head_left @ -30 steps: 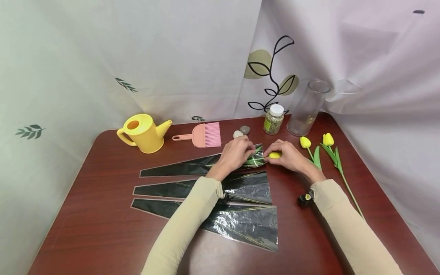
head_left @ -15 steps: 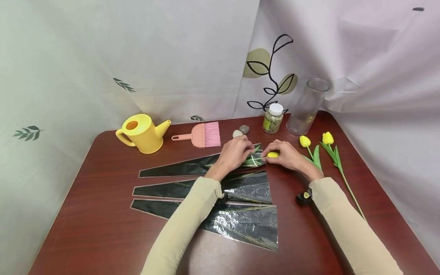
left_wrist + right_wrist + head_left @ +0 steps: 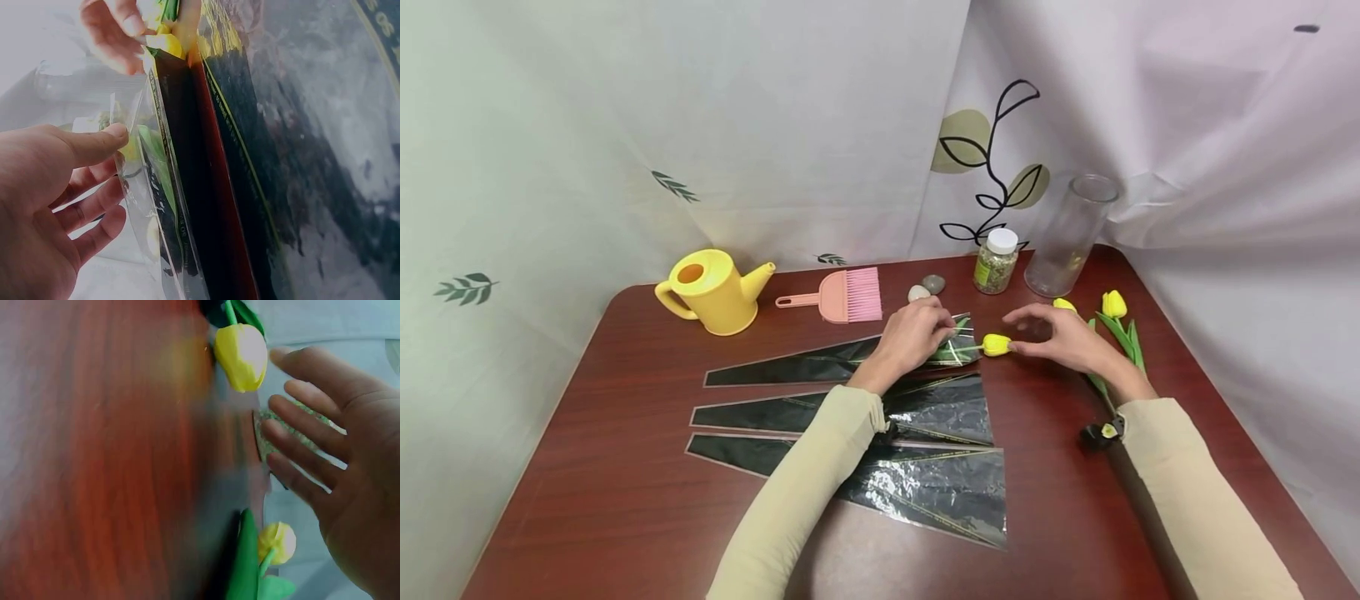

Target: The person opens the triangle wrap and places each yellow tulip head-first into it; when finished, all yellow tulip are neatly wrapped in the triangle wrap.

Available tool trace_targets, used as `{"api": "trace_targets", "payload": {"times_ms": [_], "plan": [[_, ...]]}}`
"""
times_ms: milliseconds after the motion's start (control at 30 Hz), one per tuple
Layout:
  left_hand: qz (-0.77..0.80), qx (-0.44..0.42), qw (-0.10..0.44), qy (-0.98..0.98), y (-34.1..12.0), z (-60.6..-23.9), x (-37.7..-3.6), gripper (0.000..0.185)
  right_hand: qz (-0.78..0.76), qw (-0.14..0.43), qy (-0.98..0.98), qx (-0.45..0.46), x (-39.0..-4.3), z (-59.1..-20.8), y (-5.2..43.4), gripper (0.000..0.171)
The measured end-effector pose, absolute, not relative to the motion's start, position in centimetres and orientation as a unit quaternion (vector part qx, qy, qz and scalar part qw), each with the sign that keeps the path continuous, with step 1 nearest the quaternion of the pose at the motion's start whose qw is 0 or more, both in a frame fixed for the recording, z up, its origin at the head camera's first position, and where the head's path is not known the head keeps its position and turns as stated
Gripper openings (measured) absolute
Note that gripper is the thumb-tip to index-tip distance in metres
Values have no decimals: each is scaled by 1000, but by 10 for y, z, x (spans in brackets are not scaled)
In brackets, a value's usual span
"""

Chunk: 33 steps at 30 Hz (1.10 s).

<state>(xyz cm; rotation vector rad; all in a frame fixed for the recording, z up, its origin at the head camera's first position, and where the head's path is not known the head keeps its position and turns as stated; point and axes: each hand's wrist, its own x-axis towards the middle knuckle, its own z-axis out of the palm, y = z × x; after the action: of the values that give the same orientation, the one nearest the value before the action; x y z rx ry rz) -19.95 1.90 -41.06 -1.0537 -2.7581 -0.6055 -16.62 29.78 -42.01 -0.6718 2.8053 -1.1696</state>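
Observation:
A yellow artificial tulip [image 3: 996,345] lies with its stem and leaf inside the farthest black-and-clear plastic flower sleeve [image 3: 797,365], its bloom sticking out past the wide end. My left hand [image 3: 916,335] pinches the clear upper layer of that sleeve near its opening; in the left wrist view thumb and fingers meet at the film's edge [image 3: 130,181]. Just right of the bloom is my right hand [image 3: 1070,340], fingers spread and holding nothing. Its thumb is close to the bloom, and whether they touch I cannot tell. The right wrist view shows the same bloom [image 3: 241,357] by the thumb.
Two more flower sleeves [image 3: 943,408] lie nearer me. At right are two loose tulips [image 3: 1114,305], one partly behind my right hand. Along the back stand a yellow watering can [image 3: 718,292], pink dustpan and brush [image 3: 842,296], stones [image 3: 933,284], a jar [image 3: 996,262] and a glass vase [image 3: 1067,242].
My right hand has let go of the tulip and moved right, its fingers spreading. The bloom is now uncovered. My left hand has stayed in place on the sleeve.

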Motion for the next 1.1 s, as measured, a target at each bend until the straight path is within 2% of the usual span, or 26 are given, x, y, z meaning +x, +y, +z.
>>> {"api": "trace_targets", "payload": {"times_ms": [200,700,1100], "plan": [[-199,-344,61,-915,18,-412,-199,10,-343,46,914,-213,-165,-431,301,39],[-196,-349,58,-915,19,-411,-199,11,-347,15,915,-204,-162,-436,299,23],[-191,-352,62,-914,23,-408,-196,12,-390,9,897,-207,-165,-435,279,19]]}}
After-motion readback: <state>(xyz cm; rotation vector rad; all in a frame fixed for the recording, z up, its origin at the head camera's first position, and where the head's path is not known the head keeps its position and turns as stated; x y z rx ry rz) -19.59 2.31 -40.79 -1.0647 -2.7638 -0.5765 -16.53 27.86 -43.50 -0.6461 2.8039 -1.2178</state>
